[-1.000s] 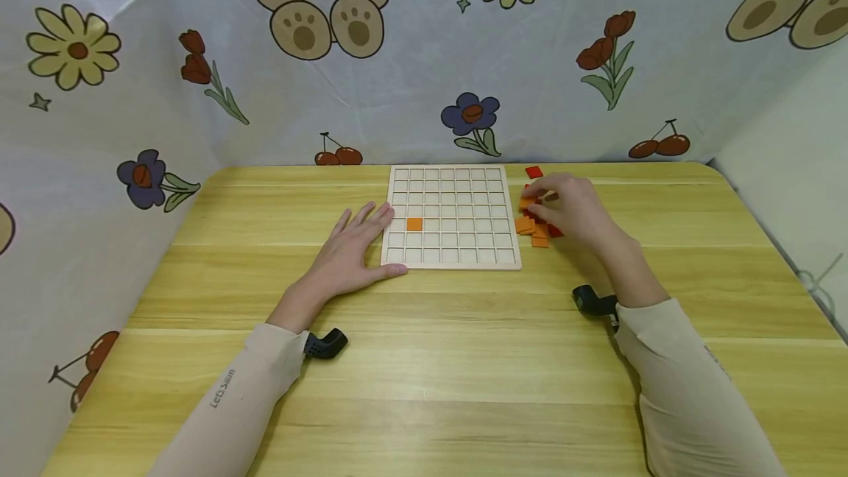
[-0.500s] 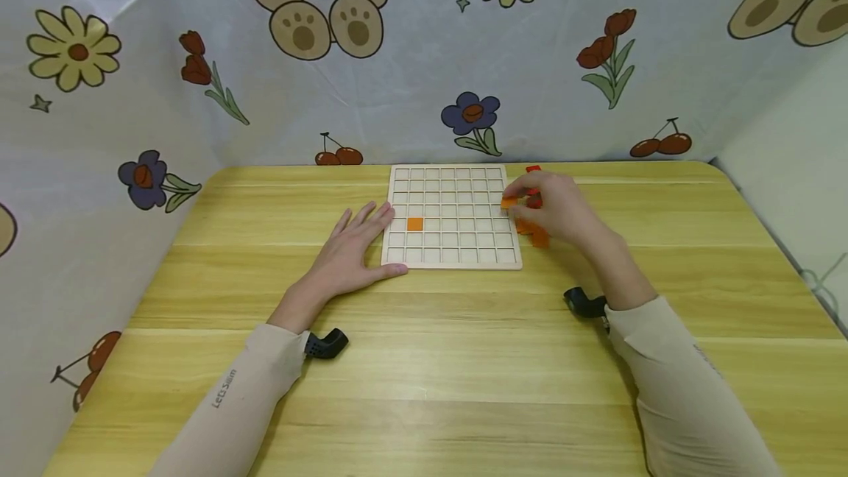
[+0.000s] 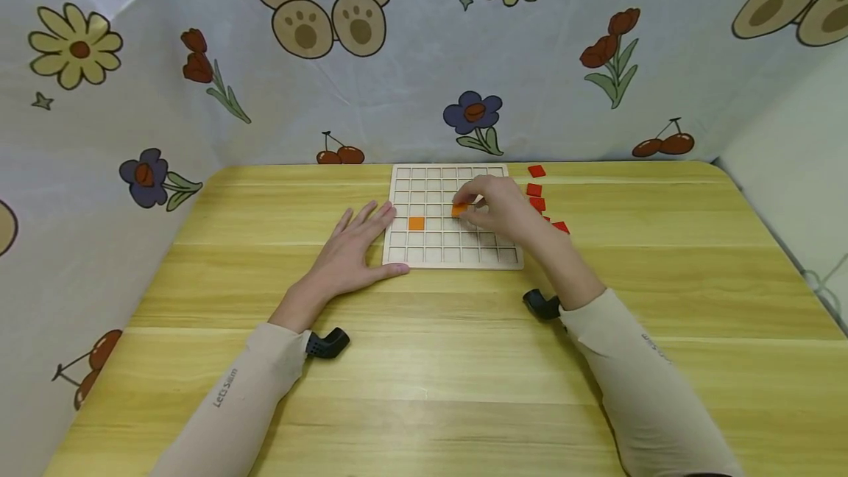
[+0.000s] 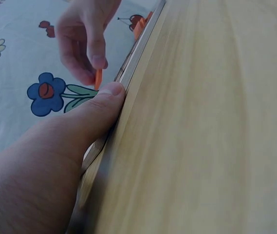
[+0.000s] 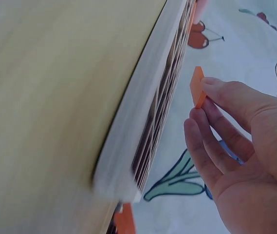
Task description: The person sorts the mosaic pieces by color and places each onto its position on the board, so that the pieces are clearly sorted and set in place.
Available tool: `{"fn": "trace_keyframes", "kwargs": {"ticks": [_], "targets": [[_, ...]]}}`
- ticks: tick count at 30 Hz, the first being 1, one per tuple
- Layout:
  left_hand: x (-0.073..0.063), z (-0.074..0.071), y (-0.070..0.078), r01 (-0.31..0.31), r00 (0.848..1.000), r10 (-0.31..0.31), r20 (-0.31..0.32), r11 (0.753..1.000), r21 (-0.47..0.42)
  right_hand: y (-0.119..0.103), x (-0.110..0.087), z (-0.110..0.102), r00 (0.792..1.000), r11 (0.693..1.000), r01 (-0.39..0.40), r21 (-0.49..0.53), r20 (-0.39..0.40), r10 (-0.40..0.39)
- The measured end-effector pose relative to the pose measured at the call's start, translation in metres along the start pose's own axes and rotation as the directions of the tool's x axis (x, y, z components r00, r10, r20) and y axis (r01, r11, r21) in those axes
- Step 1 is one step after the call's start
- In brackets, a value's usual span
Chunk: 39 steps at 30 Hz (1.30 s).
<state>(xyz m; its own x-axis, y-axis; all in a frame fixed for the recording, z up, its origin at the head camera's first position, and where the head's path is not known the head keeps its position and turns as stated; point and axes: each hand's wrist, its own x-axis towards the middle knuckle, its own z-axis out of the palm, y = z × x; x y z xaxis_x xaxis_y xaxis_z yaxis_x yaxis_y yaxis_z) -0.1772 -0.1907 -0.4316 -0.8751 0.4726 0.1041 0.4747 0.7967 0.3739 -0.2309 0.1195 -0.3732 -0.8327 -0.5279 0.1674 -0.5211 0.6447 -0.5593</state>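
A pale wooden grid board (image 3: 450,261) lies at the table's far edge. One orange square tile (image 3: 416,224) sits in a cell on its left side. My left hand (image 3: 344,252) rests on the board's left edge with fingers spread, the thumb at the near corner. Over the middle of the board, my right hand (image 3: 506,212) pinches another orange tile (image 5: 197,87) between thumb and fingertips. In the right wrist view this tile is held apart from the board. Several red tiles (image 3: 537,204) lie right of the board, some partly behind my right hand and wrist.
The wooden table (image 3: 424,374) extends in front of the board and to both sides. A patterned cloth (image 3: 397,109) hangs right behind the table's far edge. Dark wrist cameras (image 3: 327,344) sit at both cuffs.
My right hand has picked an orange tile from the pile and carried it left, over the board's middle. The left hand stays in place on the board's edge.
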Motion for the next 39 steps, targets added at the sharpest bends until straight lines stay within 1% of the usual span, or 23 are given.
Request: {"fn": "trace_keyframes", "kwargs": {"ticks": [6, 10, 15, 19, 25, 30, 35, 37, 39], "targets": [[0.001, 0.0, -0.001, 0.005, 1.0, -0.005, 0.001, 1.0, 0.008, -0.012, 0.01, 0.009, 1.0, 1.0, 0.001, 0.005, 0.017, -0.001], [0.001, 0.0, -0.002, 0.002, 1.0, -0.002, 0.001, 1.0, 0.003, -0.019, 0.015, 0.016, 0.999, 1.0, 0.007, -0.001, 0.045, -0.007], [0.0, -0.001, -0.002, 0.004, 1.0, -0.004, 0.002, 1.0, 0.008, -0.024, 0.016, 0.025, 0.997, 1.0, 0.003, -0.026, 0.078, -0.001], [0.0, -0.001, -0.002, 0.006, 1.0, -0.006, 0.004, 1.0, 0.011, -0.025, 0.016, 0.029, 0.997, 0.999, 0.0, -0.039, 0.073, 0.003], [0.001, 0.0, -0.001, 0.008, 1.0, -0.008, 0.006, 1.0, 0.009, -0.024, 0.013, 0.033, 0.997, 0.997, 0.037, -0.074, 0.067, -0.032], [0.001, 0.0, 0.0, 0.003, 1.0, -0.003, 0.001, 1.0, 0.006, -0.027, 0.01, 0.033, 0.995, 0.993, 0.057, -0.106, 0.086, -0.048], [0.001, -0.001, 0.001, 0.001, 1.0, -0.001, 0.003, 1.0, 0.008, -0.033, 0.006, 0.034, 0.987, 0.978, 0.122, -0.168, 0.12, -0.102], [0.001, -0.002, 0.001, 0.002, 1.0, -0.002, 0.003, 1.0, 0.01, -0.034, 0.005, 0.034, 0.984, 0.973, 0.149, -0.176, 0.125, -0.128], [0.001, -0.002, 0.001, 0.003, 1.0, -0.003, 0.003, 1.0, 0.012, -0.035, 0.003, 0.034, 0.983, 0.972, 0.157, -0.175, 0.123, -0.136]]}}
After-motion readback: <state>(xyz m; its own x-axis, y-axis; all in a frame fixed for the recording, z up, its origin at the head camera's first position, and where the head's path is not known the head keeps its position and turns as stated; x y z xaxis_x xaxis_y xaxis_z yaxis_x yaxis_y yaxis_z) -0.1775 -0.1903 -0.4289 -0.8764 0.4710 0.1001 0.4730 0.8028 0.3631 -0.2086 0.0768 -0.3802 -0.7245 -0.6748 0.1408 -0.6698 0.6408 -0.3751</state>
